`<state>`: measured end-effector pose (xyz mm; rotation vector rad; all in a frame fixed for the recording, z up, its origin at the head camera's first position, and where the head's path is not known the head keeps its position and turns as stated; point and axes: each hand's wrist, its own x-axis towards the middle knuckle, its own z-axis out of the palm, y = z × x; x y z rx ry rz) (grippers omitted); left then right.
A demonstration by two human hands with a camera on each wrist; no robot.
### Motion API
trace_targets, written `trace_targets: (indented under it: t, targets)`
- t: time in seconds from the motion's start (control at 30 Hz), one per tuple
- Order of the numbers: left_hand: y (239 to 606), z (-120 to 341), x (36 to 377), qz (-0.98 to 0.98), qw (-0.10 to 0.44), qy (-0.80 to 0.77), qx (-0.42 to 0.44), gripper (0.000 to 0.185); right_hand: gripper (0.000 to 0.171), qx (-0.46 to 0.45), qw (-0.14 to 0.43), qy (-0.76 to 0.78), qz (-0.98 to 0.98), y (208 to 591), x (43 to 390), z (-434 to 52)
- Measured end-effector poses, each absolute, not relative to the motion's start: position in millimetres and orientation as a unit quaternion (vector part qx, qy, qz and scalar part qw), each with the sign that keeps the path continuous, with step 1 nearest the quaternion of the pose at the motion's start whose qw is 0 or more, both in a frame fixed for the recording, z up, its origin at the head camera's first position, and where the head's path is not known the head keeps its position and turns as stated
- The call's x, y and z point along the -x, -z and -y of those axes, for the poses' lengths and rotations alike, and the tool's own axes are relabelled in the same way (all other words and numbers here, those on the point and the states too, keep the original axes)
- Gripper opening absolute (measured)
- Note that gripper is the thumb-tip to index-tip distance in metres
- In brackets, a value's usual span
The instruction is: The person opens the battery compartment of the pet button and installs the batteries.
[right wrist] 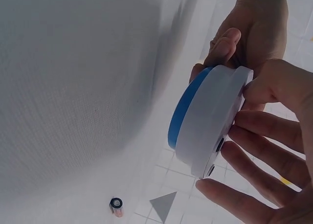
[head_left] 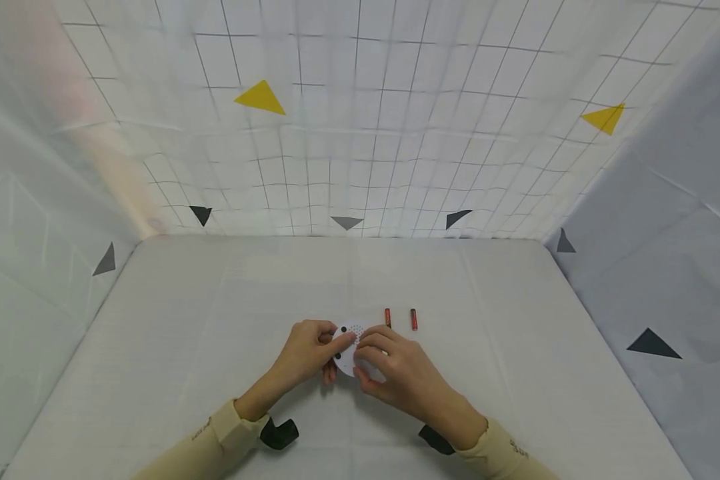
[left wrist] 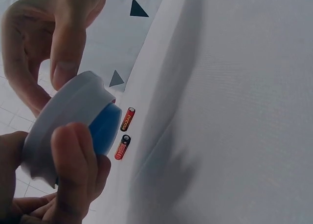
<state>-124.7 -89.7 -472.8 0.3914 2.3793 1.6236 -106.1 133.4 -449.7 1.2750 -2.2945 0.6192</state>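
Here we see both hands, left (head_left: 305, 351) and right (head_left: 396, 373), with a curled grip around the round white device (head_left: 349, 347); two red batteries (head_left: 401, 319) lie nearby on the surface (head_left: 186, 347).

Both forearms are angling inward, meeting above the desk (head_left: 216, 320). The left hand (head_left: 303, 353) and right hand (head_left: 396, 373) are curling their fingers together in one shared grip.

A white cloth-covered surface (head_left: 186, 347) is seen, with two red batteries (head_left: 401, 319) laid side by side near its middle.
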Motion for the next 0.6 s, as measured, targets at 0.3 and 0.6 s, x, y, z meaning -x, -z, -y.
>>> trace_targets:
  t: [0.3,0.6]
  targets:
    - [474.3,90.7,125.0,-0.817,0.111,-0.549,-0.138,0.043,0.022,-0.459,0.202,-0.231,0.834,449.7,107.3,-134.8]
    - [476.5,90.2,124.8,-0.818,0.102,-0.548,-0.145,0.039,0.021,-0.459,0.204,-0.225,0.835,452.0,105.7,-133.4]
